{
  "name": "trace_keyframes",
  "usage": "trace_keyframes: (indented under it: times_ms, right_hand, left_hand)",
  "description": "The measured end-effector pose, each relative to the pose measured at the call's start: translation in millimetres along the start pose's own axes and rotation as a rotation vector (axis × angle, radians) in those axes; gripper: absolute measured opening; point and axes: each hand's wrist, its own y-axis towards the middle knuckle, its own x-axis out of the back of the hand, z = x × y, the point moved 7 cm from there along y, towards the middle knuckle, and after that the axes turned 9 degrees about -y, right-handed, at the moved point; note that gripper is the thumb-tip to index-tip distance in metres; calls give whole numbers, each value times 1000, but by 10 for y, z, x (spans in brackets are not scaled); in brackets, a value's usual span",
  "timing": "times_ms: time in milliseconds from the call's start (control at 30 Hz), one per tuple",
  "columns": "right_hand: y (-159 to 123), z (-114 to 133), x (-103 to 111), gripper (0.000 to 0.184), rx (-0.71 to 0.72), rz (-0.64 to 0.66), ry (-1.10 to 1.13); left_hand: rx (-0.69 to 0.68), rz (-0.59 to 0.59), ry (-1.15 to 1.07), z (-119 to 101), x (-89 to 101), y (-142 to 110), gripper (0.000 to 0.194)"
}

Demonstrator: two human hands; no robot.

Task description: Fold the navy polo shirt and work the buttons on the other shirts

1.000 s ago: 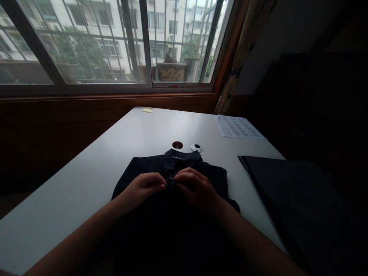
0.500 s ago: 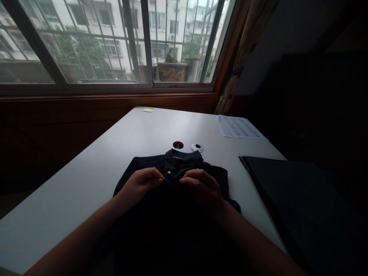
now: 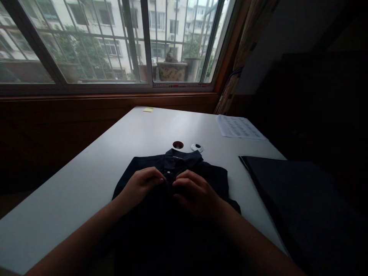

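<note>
Since the earlier frame we are bringing our bare right hand (image 3: 198, 191) inward, so that its fingertips are lying closer to our bare left hand (image 3: 140, 186), and its thumb is sitting lower, parted from the fingers. Our left hand is keeping almost the same place. With its thumb and fingertips we are pinching the front edge of a dark navy, collared cloth shirt (image 3: 168, 203), just below and left of a small, round, pale button (image 3: 168, 172). We are curling the right fingers over the shirt's front, but shadow is hiding the spot beneath them, and we are not able to tell whether they are gripping cloth.

The shirt is lying on a smooth white table (image 3: 71, 184), its dark, pointed collar (image 3: 186, 158) facing away from us and its lower part fading into darkness. Just beyond the collar we are seeing a round, dark hole (image 3: 178, 145) in the tabletop and, beside it, a white, ring-shaped cover (image 3: 193, 147). To the right, a flat, black, sheet-like item (image 3: 299, 191) is lying along the table's edge, apart from our right hand. Farther back, printed white paper sheets (image 3: 240, 127) are resting near the right edge, and a small yellow paper note (image 3: 148, 110) is lying near the far left corner. Beyond, we are facing a metal-framed glass window (image 3: 147, 57).
</note>
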Motion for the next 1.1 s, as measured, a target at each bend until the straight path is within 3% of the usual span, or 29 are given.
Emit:
trace_keyframes:
  times_ms: [300, 467, 667, 1100]
  right_hand:
    - [-1, -159, 36, 23, -155, -54, 78]
    - [15, -141, -68, 19, -81, 49, 42]
    - [19, -99, 7, 9, -28, -54, -45]
    - [-57, -32, 105, 16, 92, -132, -178]
  left_hand:
    - [-20, 15, -8, -53, -14, 1, 13]
    - [-44, 35, 3, -54, -39, 2, 14]
    - [-80, 36, 11, -86, -33, -25, 14]
    - [-150, 44, 14, -130, -41, -29, 14]
